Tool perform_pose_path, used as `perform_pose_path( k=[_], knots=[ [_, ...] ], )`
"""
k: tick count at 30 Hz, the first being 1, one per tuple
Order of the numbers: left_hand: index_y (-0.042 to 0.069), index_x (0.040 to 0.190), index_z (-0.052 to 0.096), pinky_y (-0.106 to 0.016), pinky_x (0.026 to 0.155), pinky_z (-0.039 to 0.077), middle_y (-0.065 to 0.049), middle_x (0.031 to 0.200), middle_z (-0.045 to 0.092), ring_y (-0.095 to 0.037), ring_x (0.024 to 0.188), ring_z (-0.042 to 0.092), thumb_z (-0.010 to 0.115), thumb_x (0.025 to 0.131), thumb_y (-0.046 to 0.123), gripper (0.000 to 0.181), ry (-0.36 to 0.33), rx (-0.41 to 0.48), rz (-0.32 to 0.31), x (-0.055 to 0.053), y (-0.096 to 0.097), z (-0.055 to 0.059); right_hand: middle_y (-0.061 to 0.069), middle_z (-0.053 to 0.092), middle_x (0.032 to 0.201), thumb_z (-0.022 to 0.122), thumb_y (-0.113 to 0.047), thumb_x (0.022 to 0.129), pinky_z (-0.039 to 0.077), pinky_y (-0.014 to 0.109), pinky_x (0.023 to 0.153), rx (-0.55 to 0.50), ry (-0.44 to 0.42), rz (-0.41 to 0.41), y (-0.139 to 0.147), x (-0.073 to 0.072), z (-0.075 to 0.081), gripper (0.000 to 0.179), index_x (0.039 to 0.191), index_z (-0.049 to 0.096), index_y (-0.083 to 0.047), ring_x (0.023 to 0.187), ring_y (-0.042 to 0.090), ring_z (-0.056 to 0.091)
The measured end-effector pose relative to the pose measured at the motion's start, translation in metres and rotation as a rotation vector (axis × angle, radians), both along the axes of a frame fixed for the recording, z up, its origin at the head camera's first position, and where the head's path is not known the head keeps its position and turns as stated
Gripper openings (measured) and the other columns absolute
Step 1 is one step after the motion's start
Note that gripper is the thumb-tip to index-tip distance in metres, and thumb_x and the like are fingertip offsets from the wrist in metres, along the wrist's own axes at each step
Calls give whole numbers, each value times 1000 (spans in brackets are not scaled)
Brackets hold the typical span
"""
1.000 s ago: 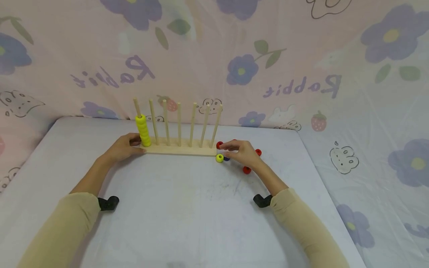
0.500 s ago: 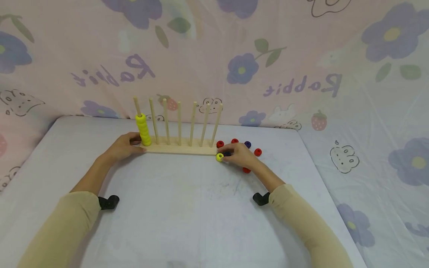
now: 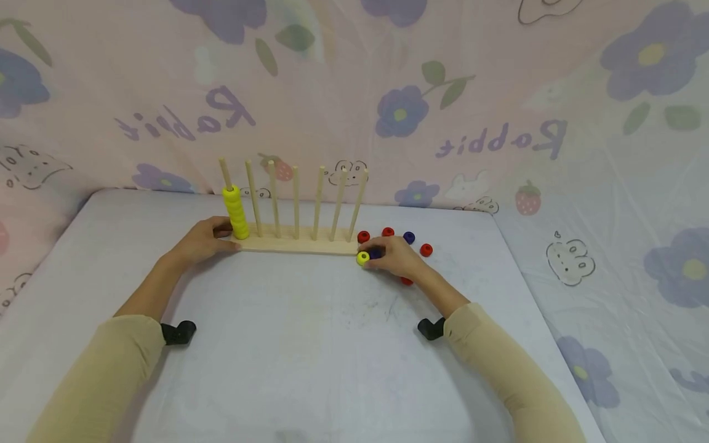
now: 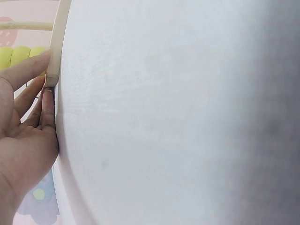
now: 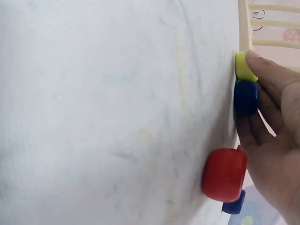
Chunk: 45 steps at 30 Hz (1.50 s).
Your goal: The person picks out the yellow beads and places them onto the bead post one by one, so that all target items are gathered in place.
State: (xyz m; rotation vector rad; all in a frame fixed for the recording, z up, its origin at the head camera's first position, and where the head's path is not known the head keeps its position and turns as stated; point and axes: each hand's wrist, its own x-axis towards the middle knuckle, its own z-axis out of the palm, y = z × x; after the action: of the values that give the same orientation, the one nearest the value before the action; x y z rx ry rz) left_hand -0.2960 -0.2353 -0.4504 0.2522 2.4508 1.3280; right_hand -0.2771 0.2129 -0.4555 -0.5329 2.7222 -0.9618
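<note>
A wooden peg rack [image 3: 299,247] stands on the table, with a row of upright dowels. Yellow beads [image 3: 236,212] are stacked on its leftmost dowel. At that end my left hand [image 3: 202,241] grips the base, thumb at the front and fingers around the end; the left wrist view shows the thumb [image 4: 35,65] on the wood. By the right end, my right hand [image 3: 394,255] pinches a loose yellow bead [image 3: 362,259] between thumb and index finger, the bead still down at table level. A dark blue bead [image 5: 246,97] sits right beside it, under the hand.
Red beads [image 3: 426,250] and another dark blue bead [image 3: 408,237] lie around the right hand. One red bead [image 5: 225,174] is partly hidden below the wrist in the head view. Behind the white table [image 3: 310,344] hangs a printed cloth [image 3: 332,92].
My right hand has lowered slightly and its thumb and index finger have closed in on the yellow bead. Beads behind the hand have come into view. The left hand keeps its hold.
</note>
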Motion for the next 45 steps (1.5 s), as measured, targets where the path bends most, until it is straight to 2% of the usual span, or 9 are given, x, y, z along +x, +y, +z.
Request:
perform_pose_path(
  k=[13, 17, 23, 31, 38, 45],
  knots=[
    [-9, 151, 26, -54, 117, 29, -30, 152, 34, -44, 139, 36, 76, 89, 17, 84, -13, 10, 8, -1, 0, -7, -10, 72, 108, 83, -29, 83, 47, 30, 81, 17, 34, -22, 0, 1, 1, 29, 111, 77, -27, 92, 15, 54],
    [-10, 151, 26, -54, 117, 29, -31, 152, 34, -45, 138, 36, 76, 89, 17, 84, -13, 10, 6, 0, 0, -7, -7, 73, 107, 82, -24, 83, 54, 32, 89, -24, 41, -35, 1, 3, 3, 28, 111, 77, -23, 98, 14, 62],
    [-9, 151, 26, -55, 117, 29, -30, 152, 34, -45, 138, 36, 76, 89, 17, 84, -12, 1, 12, 1, -1, -5, -6, 72, 108, 81, -19, 84, 55, 40, 95, -100, 72, -50, -2, 5, 15, 26, 110, 77, -21, 108, 20, 66],
    [-10, 150, 27, -53, 118, 28, -30, 152, 34, -44, 139, 36, 74, 90, 16, 81, -11, 12, -8, 0, 4, -2, -4, 72, 113, 77, -13, 87, 60, 35, 84, -193, 83, -28, 1, 11, 28, 28, 115, 75, -13, 96, 15, 70],
    [-9, 151, 28, -53, 117, 29, -29, 151, 36, -43, 138, 37, 74, 89, 16, 81, -12, 0, 9, 0, 3, -5, -2, 71, 113, 77, -15, 87, 59, 32, 84, -176, 104, -35, 4, 11, 40, 27, 114, 74, -17, 95, 14, 70],
    [-9, 150, 28, -54, 117, 29, -29, 151, 37, -43, 138, 38, 75, 89, 17, 81, 2, -1, 9, -2, 0, -2, 2, 71, 114, 77, -11, 87, 59, 31, 84, -177, 169, -4, 7, 4, 56, 29, 116, 73, -11, 94, 17, 70]
  ],
)
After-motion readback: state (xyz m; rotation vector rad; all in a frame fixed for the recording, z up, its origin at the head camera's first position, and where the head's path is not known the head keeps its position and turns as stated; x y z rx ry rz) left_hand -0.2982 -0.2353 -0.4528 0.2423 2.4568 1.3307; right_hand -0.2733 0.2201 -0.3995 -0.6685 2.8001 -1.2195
